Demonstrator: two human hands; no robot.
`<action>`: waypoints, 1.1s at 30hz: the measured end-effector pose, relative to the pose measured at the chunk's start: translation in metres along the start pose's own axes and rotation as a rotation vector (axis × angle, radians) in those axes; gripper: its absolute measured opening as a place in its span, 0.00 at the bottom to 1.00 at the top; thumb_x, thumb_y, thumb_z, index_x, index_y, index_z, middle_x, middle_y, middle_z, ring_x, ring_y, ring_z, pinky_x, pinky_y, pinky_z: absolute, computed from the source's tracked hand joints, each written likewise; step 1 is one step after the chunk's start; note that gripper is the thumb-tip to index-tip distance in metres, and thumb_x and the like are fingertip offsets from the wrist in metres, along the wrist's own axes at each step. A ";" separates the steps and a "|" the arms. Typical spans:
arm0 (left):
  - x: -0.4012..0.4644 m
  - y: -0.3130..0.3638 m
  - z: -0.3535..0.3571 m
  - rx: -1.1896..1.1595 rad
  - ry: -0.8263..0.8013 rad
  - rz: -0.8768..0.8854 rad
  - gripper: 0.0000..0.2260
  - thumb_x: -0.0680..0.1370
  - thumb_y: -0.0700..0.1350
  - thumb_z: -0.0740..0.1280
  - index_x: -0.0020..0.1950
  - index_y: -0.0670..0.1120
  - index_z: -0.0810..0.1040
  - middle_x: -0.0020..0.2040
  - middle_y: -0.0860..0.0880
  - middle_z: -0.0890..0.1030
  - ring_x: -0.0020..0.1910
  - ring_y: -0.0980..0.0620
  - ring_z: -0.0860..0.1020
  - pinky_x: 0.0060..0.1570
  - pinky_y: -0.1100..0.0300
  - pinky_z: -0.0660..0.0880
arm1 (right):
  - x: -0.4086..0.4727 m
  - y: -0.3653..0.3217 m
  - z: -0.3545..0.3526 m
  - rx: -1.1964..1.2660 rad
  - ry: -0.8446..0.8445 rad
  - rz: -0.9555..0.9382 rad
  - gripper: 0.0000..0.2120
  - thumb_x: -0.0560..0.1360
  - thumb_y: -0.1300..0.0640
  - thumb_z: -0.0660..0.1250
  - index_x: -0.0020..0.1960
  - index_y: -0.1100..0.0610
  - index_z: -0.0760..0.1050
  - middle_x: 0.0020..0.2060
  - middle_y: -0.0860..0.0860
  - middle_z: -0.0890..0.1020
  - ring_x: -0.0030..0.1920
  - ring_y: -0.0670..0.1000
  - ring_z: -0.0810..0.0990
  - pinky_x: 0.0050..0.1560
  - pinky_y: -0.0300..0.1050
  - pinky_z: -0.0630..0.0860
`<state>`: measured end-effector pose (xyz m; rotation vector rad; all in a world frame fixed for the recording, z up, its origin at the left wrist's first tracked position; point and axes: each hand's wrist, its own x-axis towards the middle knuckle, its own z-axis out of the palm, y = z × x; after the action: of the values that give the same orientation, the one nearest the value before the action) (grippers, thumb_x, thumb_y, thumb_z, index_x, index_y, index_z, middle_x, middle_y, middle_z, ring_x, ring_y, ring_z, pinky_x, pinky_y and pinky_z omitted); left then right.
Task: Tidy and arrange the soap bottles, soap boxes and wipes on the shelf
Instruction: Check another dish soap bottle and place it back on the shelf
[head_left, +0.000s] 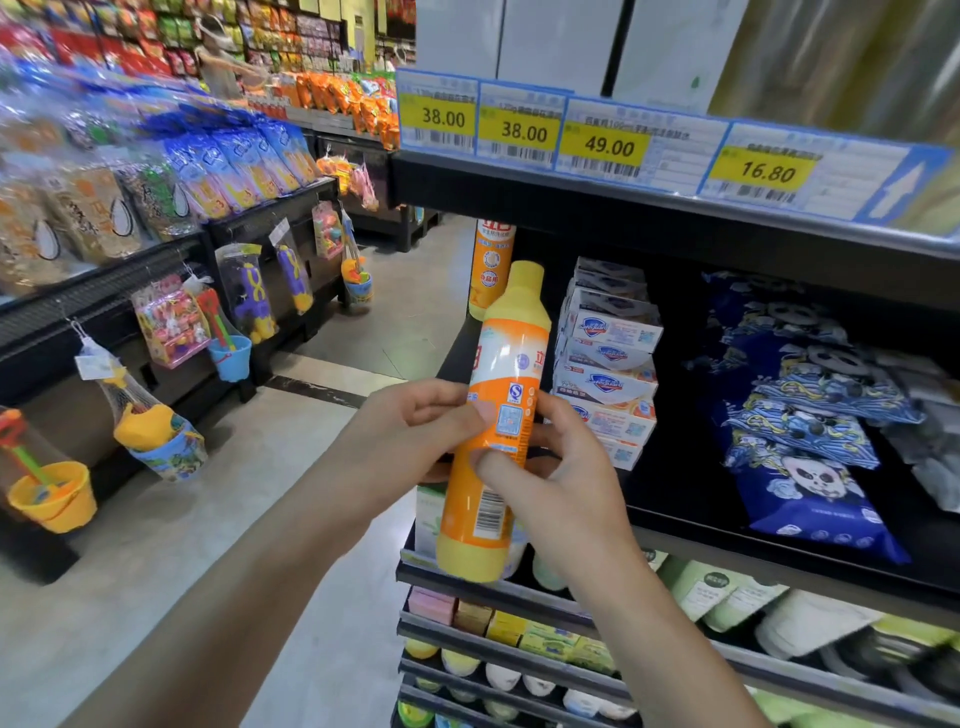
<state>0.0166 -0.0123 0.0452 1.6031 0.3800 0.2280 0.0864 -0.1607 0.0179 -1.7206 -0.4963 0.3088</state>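
At the left end of the shelf (675, 535), seen from the head camera, I am holding an orange soap bottle (498, 415) up in front of the opening with both hands. It is leaning, cap toward the upper right, its yellow base hanging just over the shelf's front edge and not yet standing on it. A second bottle (491, 265) is standing upright at the back left corner. Just right of the held bottle, the stack of soap boxes (608, 364) is sitting in a slightly ragged pile, and further right the blue wipes packs (810, 441) are lying sloped and overlapping.

What I am worrying about: the bottle is tilted and close to the boxes, so pushing it in at this angle could, I judge, knock the stack askew or topple the top box. Setting the base half on the edge could let it tip outward to the floor.

My left hand (415, 431) is gripping the bottle's middle from the left, fingers (441, 400) curled around the label. My right hand (561, 462) is holding it from the right, thumb pressing the front near the barcode and the other fingers wrapped behind, so both hands are closed snugly on the bottle.
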 end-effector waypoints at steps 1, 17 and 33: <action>0.002 0.001 -0.004 -0.006 -0.008 0.002 0.12 0.81 0.50 0.71 0.63 0.50 0.83 0.51 0.52 0.89 0.50 0.55 0.87 0.45 0.63 0.84 | 0.003 -0.002 0.003 0.006 0.011 0.002 0.23 0.71 0.51 0.78 0.61 0.34 0.76 0.51 0.42 0.84 0.50 0.44 0.85 0.53 0.50 0.84; 0.050 -0.010 -0.007 0.047 0.030 0.065 0.07 0.81 0.42 0.71 0.56 0.53 0.84 0.48 0.54 0.88 0.49 0.60 0.85 0.60 0.58 0.76 | -0.005 -0.005 -0.062 -0.081 0.397 0.044 0.22 0.72 0.57 0.76 0.61 0.39 0.76 0.47 0.43 0.85 0.47 0.43 0.85 0.53 0.52 0.82; 0.069 -0.067 0.028 1.162 0.073 0.221 0.35 0.74 0.72 0.51 0.78 0.62 0.68 0.81 0.56 0.65 0.80 0.51 0.60 0.77 0.49 0.59 | 0.023 0.015 -0.122 -0.216 0.551 -0.048 0.34 0.73 0.64 0.77 0.68 0.45 0.61 0.53 0.41 0.80 0.47 0.33 0.81 0.45 0.34 0.73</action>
<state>0.0838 -0.0097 -0.0291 2.7938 0.4140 0.2475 0.1651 -0.2563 0.0303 -1.9028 -0.1667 -0.2625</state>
